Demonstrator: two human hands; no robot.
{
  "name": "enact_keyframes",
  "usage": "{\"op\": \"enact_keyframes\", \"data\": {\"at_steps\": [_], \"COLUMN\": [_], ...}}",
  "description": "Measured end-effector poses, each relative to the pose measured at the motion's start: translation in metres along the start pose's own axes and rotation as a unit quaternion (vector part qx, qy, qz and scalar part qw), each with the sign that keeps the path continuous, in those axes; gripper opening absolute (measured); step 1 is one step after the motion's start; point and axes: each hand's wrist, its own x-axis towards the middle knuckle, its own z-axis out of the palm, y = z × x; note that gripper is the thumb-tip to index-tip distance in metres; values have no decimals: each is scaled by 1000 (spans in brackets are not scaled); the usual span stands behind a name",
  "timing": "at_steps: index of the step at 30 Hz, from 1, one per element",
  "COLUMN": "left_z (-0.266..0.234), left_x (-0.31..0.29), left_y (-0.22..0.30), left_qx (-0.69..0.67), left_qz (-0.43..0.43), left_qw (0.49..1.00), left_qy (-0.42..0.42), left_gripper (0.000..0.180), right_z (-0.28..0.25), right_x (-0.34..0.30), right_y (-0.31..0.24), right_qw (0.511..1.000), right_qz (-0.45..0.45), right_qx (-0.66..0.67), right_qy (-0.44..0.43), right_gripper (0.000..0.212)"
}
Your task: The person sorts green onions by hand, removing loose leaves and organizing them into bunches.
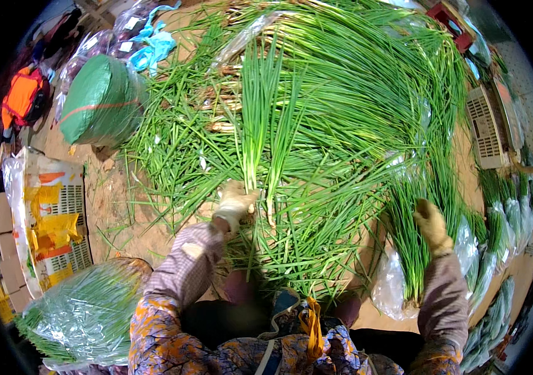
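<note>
Closed around the white root ends of a small upright bunch of scallions (255, 134) is my left hand (235, 201), in a pale work glove. A thinner scallion stalk (272, 187) lies just right of that bunch. My gloved right hand (433, 228) is over the right side of a bagged scallion bundle (411, 247), fingers loosely bent and apart, with nothing visible in them; whether it touches the leaves I cannot tell. A clear plastic bag (388, 287) wraps that bundle's lower end. Beyond both hands spreads a large scallion pile (347, 81), its roots toward the left.
Loose green leaves (179, 144) litter the ground. A green wrapped bale (100, 103) stands far left, above a taped plastic crate (60, 219). At the lower left lies a large wrapped scallion bundle (85, 309). More bagged bundles (497, 237) and a beige crate (485, 128) line the right.
</note>
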Motion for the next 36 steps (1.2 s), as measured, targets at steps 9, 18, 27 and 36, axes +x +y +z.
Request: {"op": "enact_keyframes", "data": {"at_steps": [9, 18, 27, 36], "left_z": [16, 15, 19, 15], "left_x": [-46, -65, -74, -86], "left_y": [50, 21, 18, 37], "left_qx": [-241, -455, -288, -232], "left_qz": [34, 34, 203, 219], "left_qw": [961, 865, 929, 937], "left_qy": [-130, -210, -115, -142], "left_gripper": [52, 28, 40, 47], "right_z": [220, 257, 232, 225], "right_x": [34, 11, 3, 20], "right_y": [-192, -197, -245, -256], "right_qw": [934, 879, 982, 987], "right_qz": [50, 22, -158, -151], "right_qx": [303, 442, 96, 58], "right_qy": [-183, -179, -26, 5], "right_gripper": [27, 22, 38, 30]}}
